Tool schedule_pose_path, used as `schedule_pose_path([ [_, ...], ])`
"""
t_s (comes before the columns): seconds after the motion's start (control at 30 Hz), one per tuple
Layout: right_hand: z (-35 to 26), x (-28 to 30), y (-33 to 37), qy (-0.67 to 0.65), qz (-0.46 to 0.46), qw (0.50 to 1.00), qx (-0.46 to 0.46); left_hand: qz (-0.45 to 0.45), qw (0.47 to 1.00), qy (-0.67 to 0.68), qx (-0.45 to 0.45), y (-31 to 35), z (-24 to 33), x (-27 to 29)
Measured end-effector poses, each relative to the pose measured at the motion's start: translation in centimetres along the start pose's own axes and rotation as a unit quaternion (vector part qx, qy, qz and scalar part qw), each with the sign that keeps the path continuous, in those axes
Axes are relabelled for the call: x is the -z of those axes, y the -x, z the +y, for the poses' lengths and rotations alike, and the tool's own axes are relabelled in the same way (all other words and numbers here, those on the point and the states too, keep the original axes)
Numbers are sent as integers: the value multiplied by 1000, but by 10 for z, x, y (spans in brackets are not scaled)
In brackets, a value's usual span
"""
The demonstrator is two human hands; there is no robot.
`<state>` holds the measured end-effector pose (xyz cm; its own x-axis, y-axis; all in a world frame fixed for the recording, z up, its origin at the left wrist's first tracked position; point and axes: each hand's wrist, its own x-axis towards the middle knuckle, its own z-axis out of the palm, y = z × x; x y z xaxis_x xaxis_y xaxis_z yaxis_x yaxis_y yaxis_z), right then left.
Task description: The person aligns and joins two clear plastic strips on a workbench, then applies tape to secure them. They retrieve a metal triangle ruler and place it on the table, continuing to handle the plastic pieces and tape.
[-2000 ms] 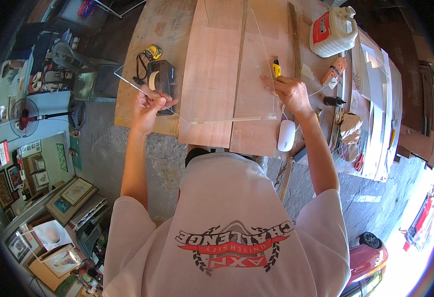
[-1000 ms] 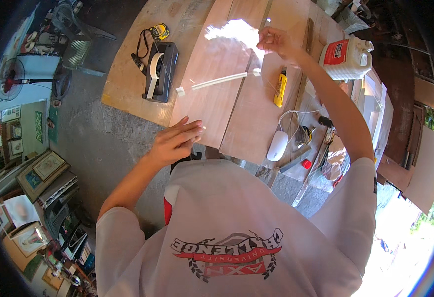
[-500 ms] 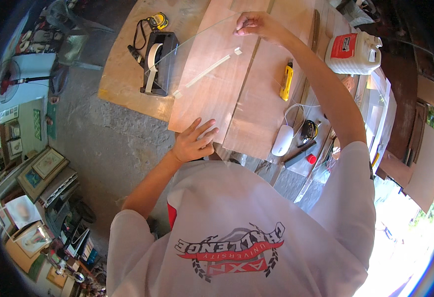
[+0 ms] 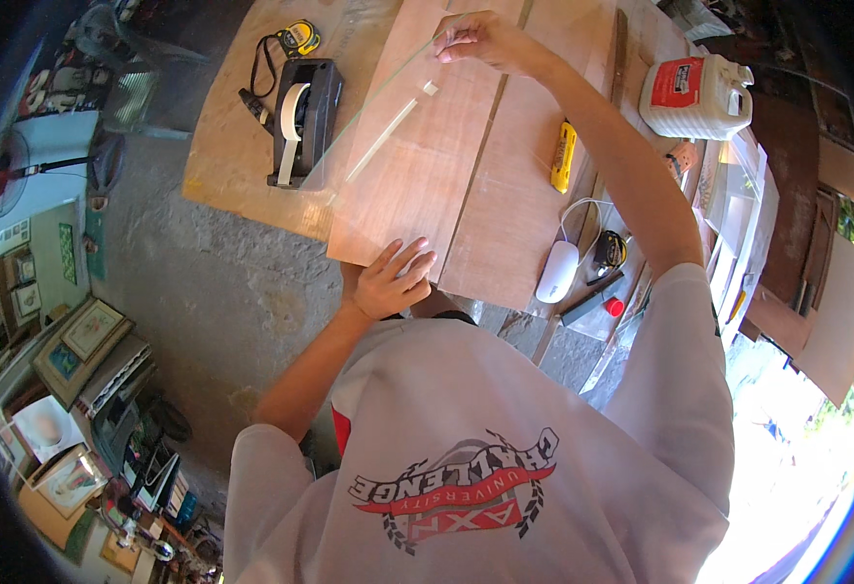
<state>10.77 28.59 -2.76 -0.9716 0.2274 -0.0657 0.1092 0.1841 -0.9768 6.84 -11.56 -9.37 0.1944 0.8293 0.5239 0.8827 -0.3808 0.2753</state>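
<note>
My right hand is at the far side of the table, its thumb and fingers pinched on the edge of a clear glass pane. The pane slants over the wooden boards, and its greenish edge runs down toward the tape dispenser. A pale narrow strip shows beside that edge; whether it lies on the glass or the wood I cannot tell. Close to my body, my left hand rests at the near edge of a plywood board, fingers stretched out and apart. Much of the pane's outline is too transparent to follow.
Left on the table are a black tape dispenser and a yellow tape measure. A yellow cutter, a white computer mouse, another tape measure and a white jug stand right. Picture frames lean at lower left.
My right hand has moved a little left and farther away, swinging the pane's edge closer in over the boards. The pale strip has shifted left. My left hand has barely moved.
</note>
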Motion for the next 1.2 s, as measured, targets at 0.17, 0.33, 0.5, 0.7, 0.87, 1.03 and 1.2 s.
schedule_pose_path([
  [0.17, -5, -2, -4, 70, -16, 997, -23, -26, 999, -15, 12, 7, 0, -14],
  [0.33, -3, -6, -10, 45, -62, 997, -14, -71, 997, -43, -2, 16, 1, -28],
  [0.5, 3, -17, -18, 53, -91, 994, 1, -103, 994, -33, 8, 25, 5, -32],
  [0.7, 2, -25, -25, 19, -102, 993, 47, -116, 992, -50, 3, 28, 2, -25],
  [0.87, 9, -22, -29, 41, -120, 991, 40, -133, 990, -54, -17, 16, 6, -38],
  [1.03, 16, -13, -16, 65, -127, 990, 19, -153, 987, -17, -43, 3, 15, -55],
  [1.2, 18, -12, 0, 69, -127, 989, -30, -159, 986, 13, -48, -9, 20, -63],
])
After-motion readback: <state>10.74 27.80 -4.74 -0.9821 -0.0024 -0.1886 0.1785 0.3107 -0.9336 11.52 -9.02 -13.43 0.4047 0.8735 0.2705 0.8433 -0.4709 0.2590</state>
